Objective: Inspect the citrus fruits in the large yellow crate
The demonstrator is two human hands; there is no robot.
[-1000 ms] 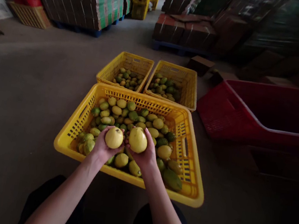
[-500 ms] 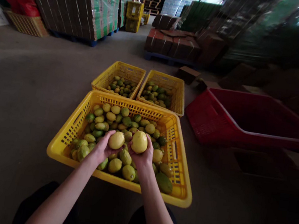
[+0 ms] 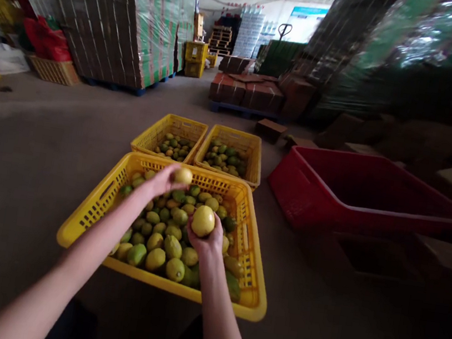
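Note:
My left hand (image 3: 164, 181) is closed round a yellow lemon (image 3: 183, 176), held above the far part of the front yellow crate (image 3: 249, 309). Nearer to me and lower, my right hand (image 3: 211, 240) grips a larger, rounder yellow lemon (image 3: 203, 221) from beneath, its upper side facing me. Many green and yellow lemons (image 3: 155, 259) lie loose in the crate under both hands. My left forearm hides part of the crate's left side.
Beyond the front crate stand two more yellow crates, one at left (image 3: 146, 138) and one at right (image 3: 257, 165), both with lemons inside. A red tub (image 3: 302, 194) is to the right. Farther back are cartons on a blue pallet (image 3: 238, 109) and tall wrapped stacks (image 3: 162, 26).
My left hand has moved forward and up with its lemon, away from the right hand. The right hand still holds its lemon. The view has tilted up, showing more of the warehouse's back.

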